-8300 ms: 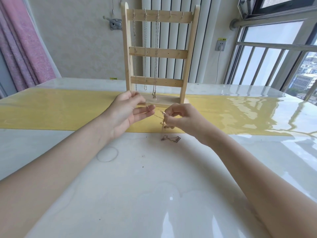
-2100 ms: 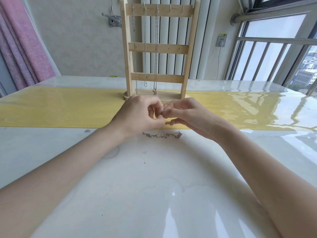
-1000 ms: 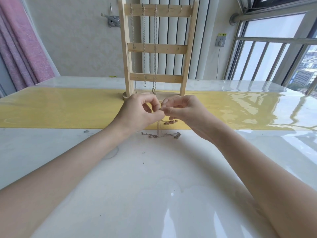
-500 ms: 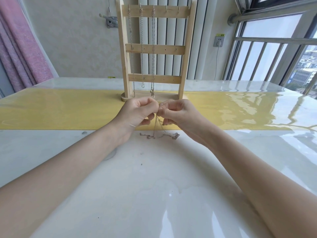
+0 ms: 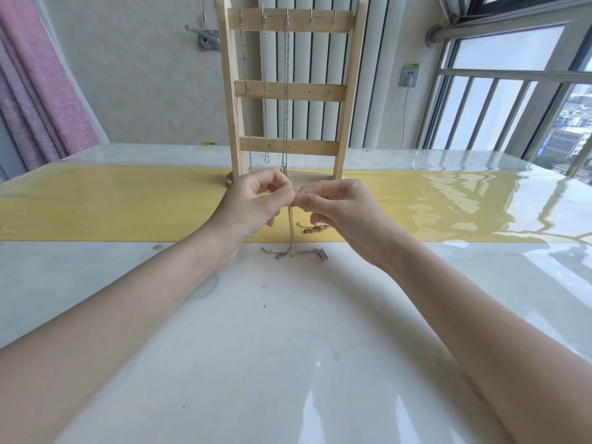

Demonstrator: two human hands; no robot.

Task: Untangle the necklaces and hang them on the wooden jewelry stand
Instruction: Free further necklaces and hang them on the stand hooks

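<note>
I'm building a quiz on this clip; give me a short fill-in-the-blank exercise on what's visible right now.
1. The wooden jewelry stand already has ___ chains hanging from its top hooks.
2. The stand rests on a ___ strip across the table.
3. The left hand and right hand pinch a silver chain whose lower end lies on the ___.

Missing words: three; yellow; table

both forearms reach forward and converge. the left hand [image 5: 253,203] and right hand [image 5: 344,208] are raised, fingertips nearly touching, thumbs and forefingers pinched, other fingers curled.
</note>
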